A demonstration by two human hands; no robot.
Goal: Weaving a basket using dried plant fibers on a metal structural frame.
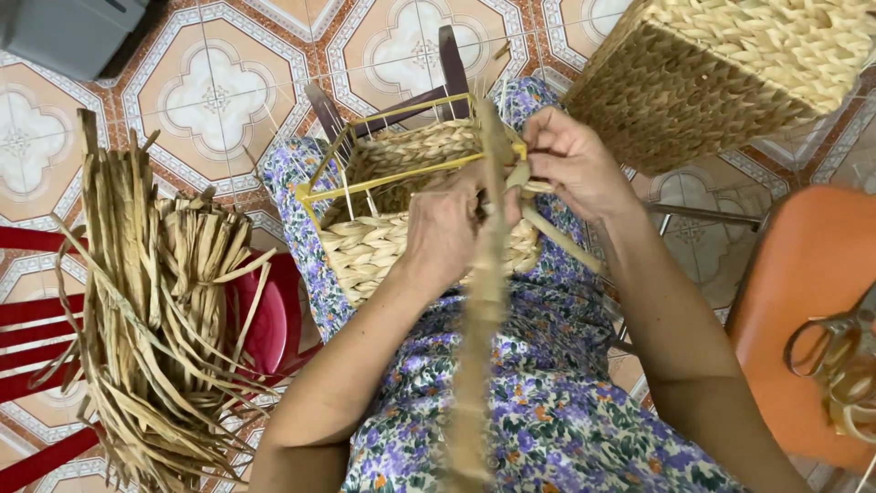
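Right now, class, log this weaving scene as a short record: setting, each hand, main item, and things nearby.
Setting: tiled floor, person seated, work on lap
Left hand: pressing the half-woven basket, which has a yellow wire frame
Right hand: pinching a fibre strand at the basket rim
Left side: bundle of dried strips on a red stool
Right side: finished basket; scissors on an orange seat

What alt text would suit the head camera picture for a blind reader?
Both hands, left hand and right hand, work a dried strand into a half-woven basket on a yellow wire frame, held on a floral-clad lap. A bundle of dried strands lies on a red stool.
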